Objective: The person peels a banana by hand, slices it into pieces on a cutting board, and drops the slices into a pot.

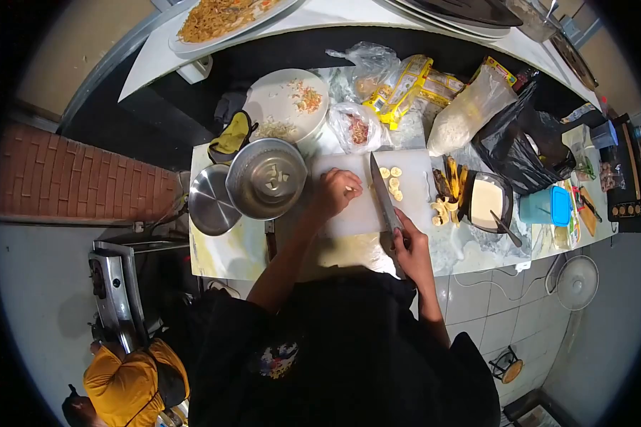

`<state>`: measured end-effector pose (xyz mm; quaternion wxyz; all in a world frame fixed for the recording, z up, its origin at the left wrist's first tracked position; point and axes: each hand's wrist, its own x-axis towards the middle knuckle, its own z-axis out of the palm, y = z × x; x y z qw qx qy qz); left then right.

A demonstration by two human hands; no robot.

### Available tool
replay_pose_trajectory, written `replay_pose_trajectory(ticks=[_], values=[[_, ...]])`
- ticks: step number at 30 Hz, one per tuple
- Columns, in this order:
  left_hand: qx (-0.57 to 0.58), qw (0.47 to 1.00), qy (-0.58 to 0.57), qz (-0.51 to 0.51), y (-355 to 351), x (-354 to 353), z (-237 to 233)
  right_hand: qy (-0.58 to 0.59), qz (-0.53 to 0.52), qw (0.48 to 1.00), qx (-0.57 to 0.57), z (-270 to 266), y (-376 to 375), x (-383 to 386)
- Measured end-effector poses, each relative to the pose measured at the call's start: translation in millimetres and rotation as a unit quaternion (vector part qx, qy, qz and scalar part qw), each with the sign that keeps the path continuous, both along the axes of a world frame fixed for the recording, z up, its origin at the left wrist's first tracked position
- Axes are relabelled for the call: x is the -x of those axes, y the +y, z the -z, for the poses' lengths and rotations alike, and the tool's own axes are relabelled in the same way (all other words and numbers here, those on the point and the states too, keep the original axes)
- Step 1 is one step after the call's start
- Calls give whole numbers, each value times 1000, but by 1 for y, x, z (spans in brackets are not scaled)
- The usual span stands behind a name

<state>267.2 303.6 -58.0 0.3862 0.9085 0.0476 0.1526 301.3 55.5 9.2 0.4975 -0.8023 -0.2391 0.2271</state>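
Observation:
My right hand (412, 248) is closed round the handle of a large kitchen knife (383, 191), its blade pointing away from me over the white cutting board (342, 222). Over the board's left part, my left hand (338, 192) is closed, with a small pale piece that looks like banana at its fingertips. Several round banana slices (394, 182) lie just right of the blade. A metal pot (242, 186) holding some pale pieces stands left of my left hand. Dark-spotted banana peels (449, 181) and peel scraps lie beyond the board's right edge.
Around the board are a metal lid (210, 206), a white plate of shreds (267, 96), bags (449, 132), a black bowl of pale batter (486, 196) with a spoon, and a blue-lidded container (548, 206). A person in yellow (124, 381) is by a stove (110, 285) at lower left.

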Motion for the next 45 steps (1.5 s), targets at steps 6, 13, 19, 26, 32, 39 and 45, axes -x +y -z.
replay_pose_trajectory(ticks=[6, 13, 19, 26, 32, 39, 45], values=[[-24, 996, -53, -66, -6, 4, -4, 24, -3, 999, 24, -2, -1, 1], [-50, 996, -49, -48, -2, 3, -4, 0, -4, 1000, 0, 1, -1, 2], [-53, 994, -67, -65, -8, 2, -1, 14, -2, 1000, 8, 2, -2, 3], [-25, 998, -27, -50, -4, 7, -1, 16, -4, 1000, 4, -2, 1, 4], [4, 1000, -15, 1, 4, 11, -6, -1, -15, 1000, -7, 7, 0, 4], [73, 995, 61, 20, 7, 19, -31, -54, -24, 997, 49, -7, 2, 6], [78, 994, 36, -67, -1, 23, -16, -92, -82, 988, 90, -11, 5, 14]])
